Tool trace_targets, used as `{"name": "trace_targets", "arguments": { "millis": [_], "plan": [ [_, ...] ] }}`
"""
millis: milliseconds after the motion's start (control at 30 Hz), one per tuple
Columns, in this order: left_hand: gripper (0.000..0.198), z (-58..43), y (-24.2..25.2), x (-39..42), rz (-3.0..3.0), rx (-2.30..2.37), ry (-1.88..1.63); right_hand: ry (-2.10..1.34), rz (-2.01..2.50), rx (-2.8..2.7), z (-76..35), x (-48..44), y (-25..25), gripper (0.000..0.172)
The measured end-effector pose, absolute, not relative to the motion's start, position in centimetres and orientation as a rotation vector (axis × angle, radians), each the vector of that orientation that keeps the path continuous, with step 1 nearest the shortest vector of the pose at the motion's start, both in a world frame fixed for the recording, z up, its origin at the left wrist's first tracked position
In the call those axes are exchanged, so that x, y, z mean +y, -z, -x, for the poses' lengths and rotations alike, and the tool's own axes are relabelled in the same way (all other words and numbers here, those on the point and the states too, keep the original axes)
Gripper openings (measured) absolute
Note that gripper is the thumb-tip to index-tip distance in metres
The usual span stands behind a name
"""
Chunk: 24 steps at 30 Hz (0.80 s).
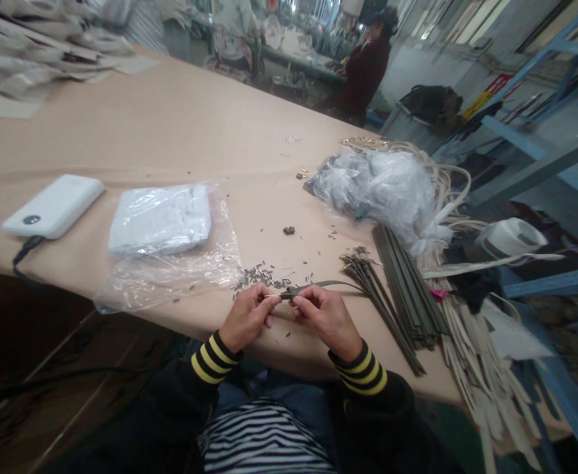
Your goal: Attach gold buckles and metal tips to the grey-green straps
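Over the table's front edge, my left hand (250, 317) pinches the end of a dark olive strap, where a thin gold-coloured bit shows at the fingertips. My right hand (329, 317) grips the same strap (336, 284) a short way along, thumb against fingers. A small dark piece, perhaps a slider, sits on the strap between both hands; its exact form is too small to tell. From there the strap curves off to the right. Just beyond my fingers lies a scatter of small dark and metallic pieces (259, 275).
Dark straps (407, 289) lie in bundles at right, beside pale straps (486, 382) hanging over the edge. Clear plastic bags (378, 184) are heaped behind. A wrapped white packet (163, 217) and a white power bank (54, 205) with cable lie left. A person (368, 66) stands far back.
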State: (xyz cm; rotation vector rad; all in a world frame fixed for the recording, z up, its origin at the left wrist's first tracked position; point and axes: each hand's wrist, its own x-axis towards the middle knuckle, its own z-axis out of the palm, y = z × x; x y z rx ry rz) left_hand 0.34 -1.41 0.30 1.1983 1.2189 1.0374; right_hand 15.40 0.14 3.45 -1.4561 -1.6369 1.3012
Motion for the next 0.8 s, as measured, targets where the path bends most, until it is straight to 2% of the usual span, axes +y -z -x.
{"name": "trace_targets", "arguments": {
  "millis": [267, 433, 533, 800],
  "plan": [
    [0.018, 0.0, -0.6, -1.4, -1.237, 1.145, -0.989, -0.824, 1.479, -2.128, -15.4, -0.3, -5.0, 0.011],
    [0.018, 0.5, -0.6, -1.3, -1.2, 1.045, -0.943, -1.062, 1.306, -2.161, -15.8, 0.4, -5.0, 0.003],
    [0.019, 0.6, -0.4, -1.2, -1.13, 1.019, -0.935, -1.255, 1.271, -2.04, -15.7, 0.7, -4.5, 0.005],
    [0.026, 0.8, 0.0, -1.0, -0.964, 0.947, -0.932, -1.269, 1.353, -1.992, -15.3, 1.0, -4.1, 0.008]
  ]
}}
